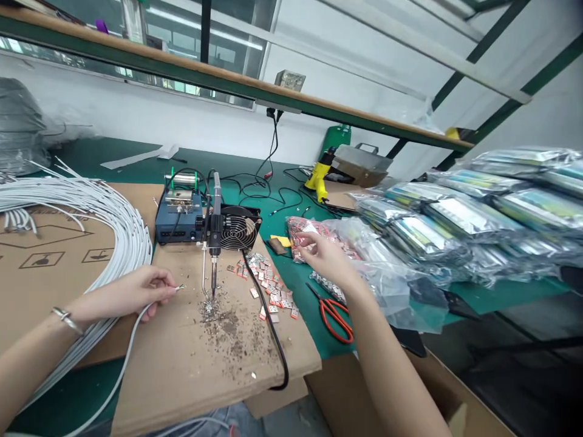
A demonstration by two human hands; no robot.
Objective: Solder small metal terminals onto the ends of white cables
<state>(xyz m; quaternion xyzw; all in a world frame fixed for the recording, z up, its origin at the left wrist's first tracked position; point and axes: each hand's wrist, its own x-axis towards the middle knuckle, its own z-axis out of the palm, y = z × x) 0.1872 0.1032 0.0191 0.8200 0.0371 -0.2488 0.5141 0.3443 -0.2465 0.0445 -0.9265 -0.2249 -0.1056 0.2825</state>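
My left hand [152, 292] pinches the end of a white cable [130, 346], whose stripped wire tips poke out past the fingers. To its right, a soldering iron [214, 243] stands upright in a stand, tip down over a patch of solder bits on the cardboard [182, 370]. Small orange-and-white connector pieces [273, 288] lie scattered beyond it. My right hand [325, 258] hovers near a clear bag of red parts [303, 233], fingers curled and thumb and forefinger apart; nothing shows between them. Red-handled scissors [336, 318] lie below the right wrist.
A bundle of white cables [130, 230] curves along the left. Behind the iron stand a blue soldering station [177, 218] and a black fan [239, 229]. Bagged packs [455, 212] are piled at the right. A yellow tool [320, 176] stands at the back; a black cord [268, 321] crosses the cardboard.
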